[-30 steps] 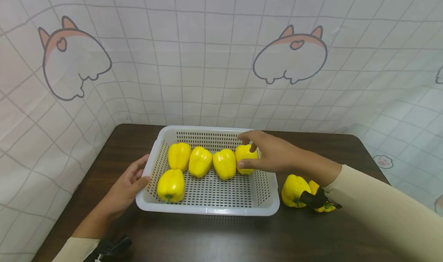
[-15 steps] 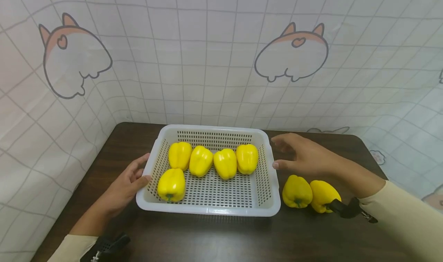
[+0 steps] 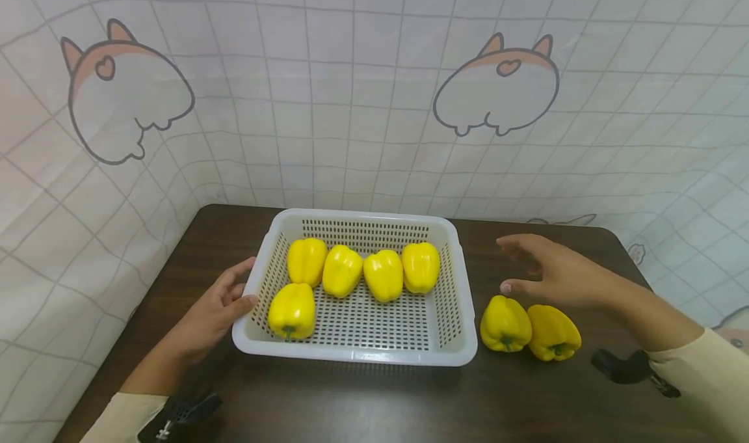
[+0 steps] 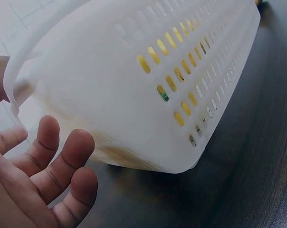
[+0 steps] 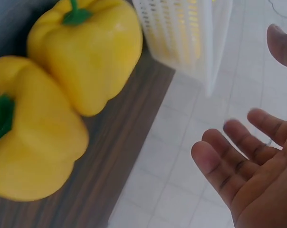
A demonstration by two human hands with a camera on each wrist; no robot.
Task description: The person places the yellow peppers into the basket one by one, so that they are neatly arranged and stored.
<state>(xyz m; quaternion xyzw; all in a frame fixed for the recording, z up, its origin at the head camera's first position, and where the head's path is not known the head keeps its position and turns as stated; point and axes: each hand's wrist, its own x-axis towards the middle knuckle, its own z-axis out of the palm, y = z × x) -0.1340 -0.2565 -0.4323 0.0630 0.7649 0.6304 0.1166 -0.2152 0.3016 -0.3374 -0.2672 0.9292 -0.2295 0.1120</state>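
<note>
A white perforated plastic basket [image 3: 351,355] stands on the dark wooden table, holding several yellow bell peppers [image 3: 383,275]. My left hand [image 3: 207,313] holds its left end, the thumb over the rim and the other fingers loosely bent outside the wall [image 4: 100,85]. Two more yellow bell peppers lie side by side right of the basket: a nearer pepper [image 3: 506,324] and an outer pepper [image 3: 554,332]. Above and behind them hovers my right hand [image 3: 556,270], with nothing in it and its fingers spread in a loose curve. In the right wrist view, both peppers [image 5: 89,52] show left of the fingers.
The dark table [image 3: 351,404] runs back to a hanging white grid-patterned curtain [image 3: 351,105] with cartoon animals. Black wrist mounts [image 3: 623,368] stick out from both sleeves. Inside the basket, the peppers form a back row, with one in the front left corner.
My right hand has withdrawn from over the back right pepper in the basket, moving right past the rim to above the two loose peppers. My left hand stays at the basket's left end.
</note>
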